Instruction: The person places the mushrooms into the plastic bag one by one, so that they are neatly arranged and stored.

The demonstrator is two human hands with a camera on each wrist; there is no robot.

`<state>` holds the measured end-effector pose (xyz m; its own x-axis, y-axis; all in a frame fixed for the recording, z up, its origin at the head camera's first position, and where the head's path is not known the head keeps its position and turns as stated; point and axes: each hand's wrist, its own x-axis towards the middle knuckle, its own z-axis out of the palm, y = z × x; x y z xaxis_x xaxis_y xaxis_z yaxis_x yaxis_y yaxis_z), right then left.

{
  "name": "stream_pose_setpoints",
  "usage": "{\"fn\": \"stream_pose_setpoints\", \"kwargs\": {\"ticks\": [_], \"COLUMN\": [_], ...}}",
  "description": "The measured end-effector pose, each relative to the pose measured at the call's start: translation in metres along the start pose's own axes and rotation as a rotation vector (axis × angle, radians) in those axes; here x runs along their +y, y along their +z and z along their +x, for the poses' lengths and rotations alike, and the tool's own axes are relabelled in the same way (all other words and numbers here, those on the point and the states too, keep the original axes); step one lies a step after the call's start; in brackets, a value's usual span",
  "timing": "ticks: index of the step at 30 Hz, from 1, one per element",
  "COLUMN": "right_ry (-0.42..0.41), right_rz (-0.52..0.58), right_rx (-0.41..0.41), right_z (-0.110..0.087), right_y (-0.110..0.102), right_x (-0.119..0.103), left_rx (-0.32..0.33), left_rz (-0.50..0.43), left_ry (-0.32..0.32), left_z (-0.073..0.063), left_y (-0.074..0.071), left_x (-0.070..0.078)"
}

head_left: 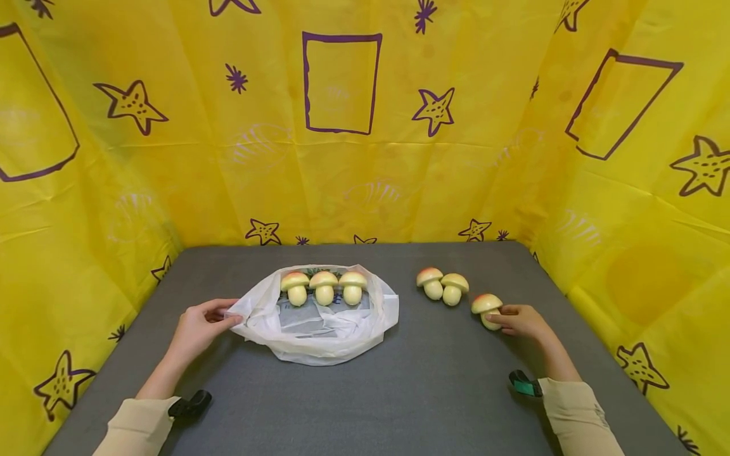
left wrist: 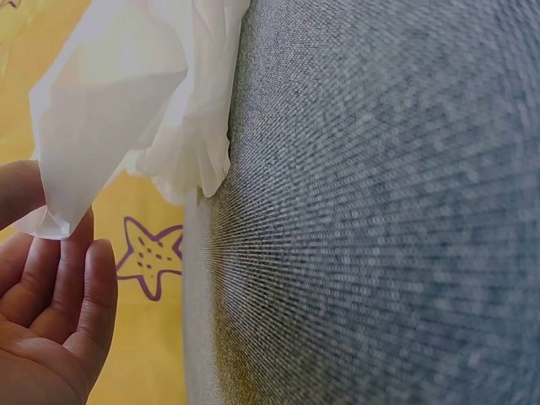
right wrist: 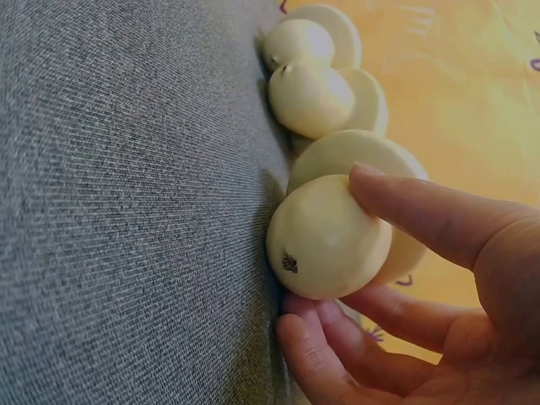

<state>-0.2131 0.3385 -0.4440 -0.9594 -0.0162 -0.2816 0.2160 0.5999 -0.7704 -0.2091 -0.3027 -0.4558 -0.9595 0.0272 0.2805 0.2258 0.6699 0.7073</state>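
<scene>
A white plastic bag [head_left: 336, 348] lies on the table with its mouth spread wide. Inside it, three toy mushrooms [head_left: 324, 292] stand in a row along the far side. My left hand [head_left: 196, 326] pinches the bag's left rim between thumb and fingers; the left wrist view shows the bag's corner [left wrist: 67, 186] held up there. On the right, my right hand [head_left: 521, 321] grips the stem of a cream mushroom with a reddish cap [head_left: 486, 304]. The thumb lies on the stem, and the other fingers curl under it in the right wrist view.
Two more mushrooms [head_left: 453, 289] lie side by side, left of and behind the right hand. The grey cloth-covered table [head_left: 365, 405] is walled at the back and sides by a yellow patterned curtain [head_left: 365, 190].
</scene>
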Motion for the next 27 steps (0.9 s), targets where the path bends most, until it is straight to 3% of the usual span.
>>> {"fn": "stream_pose_setpoints", "kwargs": {"ticks": [13,27], "right_ry": [-0.014,-0.032], "right_rz": [-0.067,0.036], "right_rx": [0.04,0.034], "right_z": [-0.004,-0.011], "right_y": [-0.001,0.005], "right_x": [0.001,-0.014], "left_rx": [0.007,0.009], "left_rz": [-0.003,-0.005], "left_ry": [-0.004,-0.009], "left_z": [-0.001,-0.001], "left_y": [0.0,0.0], "left_x": [0.0,0.001]}}
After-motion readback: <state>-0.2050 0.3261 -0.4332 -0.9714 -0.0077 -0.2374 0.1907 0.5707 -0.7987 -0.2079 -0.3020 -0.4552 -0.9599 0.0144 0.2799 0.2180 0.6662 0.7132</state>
